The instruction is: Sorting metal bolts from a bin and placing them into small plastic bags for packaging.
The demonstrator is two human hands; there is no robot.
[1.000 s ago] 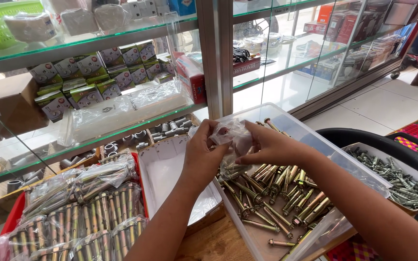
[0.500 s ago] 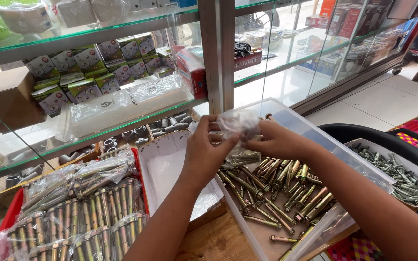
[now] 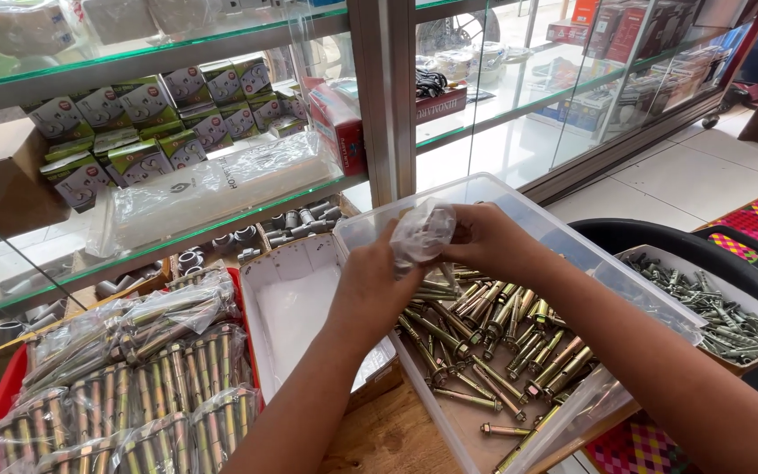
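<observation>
My left hand (image 3: 372,285) and my right hand (image 3: 487,239) meet over a clear plastic tray (image 3: 484,189) and both grip a small crumpled clear plastic bag (image 3: 421,233). Some brass-coloured anchor bolts hang from the bag between my hands. Below them the tray holds a loose heap of the same bolts (image 3: 493,342). The fingers of both hands are closed on the bag's plastic.
An empty white box (image 3: 296,298) lies left of the tray. A red tray (image 3: 10,386) at lower left holds bagged bolts (image 3: 133,395). At right a black tub (image 3: 730,254) carries a box of grey screws (image 3: 704,303). A glass display cabinet with boxed goods stands behind.
Both hands have kept hold of the plastic bag and shifted slightly over the tray; the bag looks more bunched up between them.
</observation>
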